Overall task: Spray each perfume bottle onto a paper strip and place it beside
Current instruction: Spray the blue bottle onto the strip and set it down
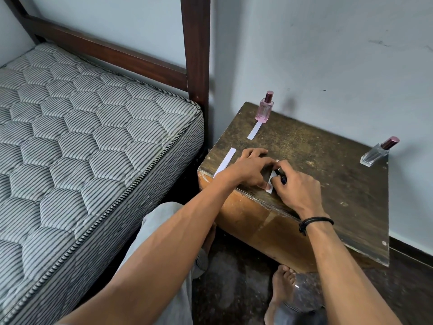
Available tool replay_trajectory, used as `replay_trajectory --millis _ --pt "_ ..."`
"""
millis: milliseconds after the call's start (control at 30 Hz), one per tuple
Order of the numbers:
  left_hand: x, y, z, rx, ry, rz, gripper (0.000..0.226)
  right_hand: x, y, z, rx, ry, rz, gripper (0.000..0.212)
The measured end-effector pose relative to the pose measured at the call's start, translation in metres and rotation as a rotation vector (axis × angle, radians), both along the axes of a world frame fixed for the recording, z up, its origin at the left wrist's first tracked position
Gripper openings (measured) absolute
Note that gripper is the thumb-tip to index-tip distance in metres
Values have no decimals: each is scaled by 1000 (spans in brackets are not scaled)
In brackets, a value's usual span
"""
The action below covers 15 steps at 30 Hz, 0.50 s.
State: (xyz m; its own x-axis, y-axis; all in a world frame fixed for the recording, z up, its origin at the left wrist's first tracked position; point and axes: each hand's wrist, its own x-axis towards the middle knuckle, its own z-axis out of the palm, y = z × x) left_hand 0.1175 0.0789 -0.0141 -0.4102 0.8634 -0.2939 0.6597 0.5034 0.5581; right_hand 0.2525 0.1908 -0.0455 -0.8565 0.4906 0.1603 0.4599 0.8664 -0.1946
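**One bottle paired, one strip under the pen, one bottle waiting**

The fingers [286, 167] of the right hand [297, 190] are curled close together around a dark pen [281, 176]. They pinch it low down, and its tip is set on a white paper strip [271, 182] that lies near the front edge of the desk [316, 146]. The left hand [250, 168] lies over the same strip with its fingers stretched out and held together, the thumb pressing the strip's near end flat to the wood. The step in hand therefore looks like marking or labelling this strip rather than spraying. Whether this strip has had perfume on it cannot be told.

A second loose strip [226, 160] lies at the front left corner of the desk, just beside the left wrist and close to no bottle. At the back left the pink perfume bottle [264, 109] stands upright with its cap on. A third strip [255, 130] lies right in front of it, its far end at the bottle's base, so that pair appears finished.

The clear perfume bottle [377, 152] stands capped near the desk's right edge, well apart from both hands, with no strip near it. Judged from this layout, about half the work is done. The clear bottle has yet to be sprayed onto a strip and to have that strip laid beside it. The spare strip at the corner suggests either a further bottle out of view or an extra. A striped mattress [82, 118] fills the left side.
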Motion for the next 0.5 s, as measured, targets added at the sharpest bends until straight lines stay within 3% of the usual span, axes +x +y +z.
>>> replay_trajectory --millis 500 --pt "-2 -2 -2 7 -12 -3 82 1 2 -3 -21 44 20 26"
